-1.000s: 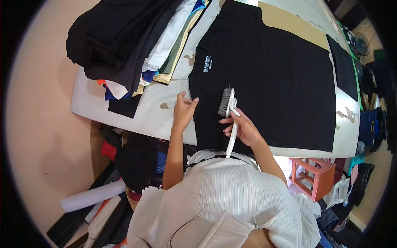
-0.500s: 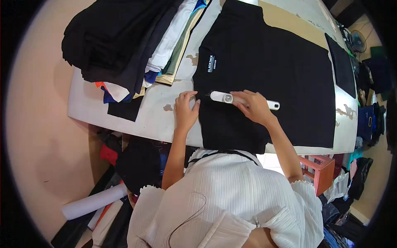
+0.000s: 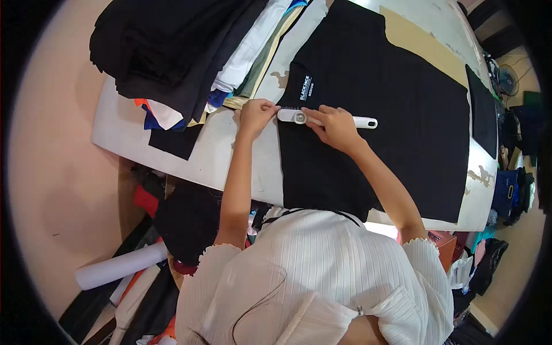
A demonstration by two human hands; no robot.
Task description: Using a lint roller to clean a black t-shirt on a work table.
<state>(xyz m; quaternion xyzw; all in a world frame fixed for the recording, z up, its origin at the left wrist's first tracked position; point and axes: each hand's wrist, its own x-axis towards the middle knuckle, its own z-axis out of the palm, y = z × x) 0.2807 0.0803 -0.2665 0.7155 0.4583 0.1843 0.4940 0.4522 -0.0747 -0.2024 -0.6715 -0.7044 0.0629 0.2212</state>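
A black T-shirt [image 3: 397, 132] lies flat on the table, with a small white print [image 3: 305, 87] near its neck edge. Across it rests a slim white hand tool [image 3: 364, 122] with a round silvery knob and a hole in its handle end; its kind I cannot make out. My right hand [image 3: 336, 127] is closed around its middle, fingertips close to the knob. My left hand [image 3: 257, 118] pinches at the shirt's left edge, just beside the tool's tip. A narrow dark strip with faint light marks shows between both hands' fingertips; what the left fingers grip is partly hidden.
Folded garments, mostly black [image 3: 167, 52], are piled at the table's left. Tan fabric [image 3: 428, 37] and a black folded piece [image 3: 482, 109] lie beyond the shirt. The white table [image 3: 215, 167] has peeling patches. A white roll [image 3: 121, 265] lies low at the left.
Both hands and the white tool have moved farther up the shirt, toward the print. My left thumb and fingers, apart before, are now pinched together. The view has shifted slightly.
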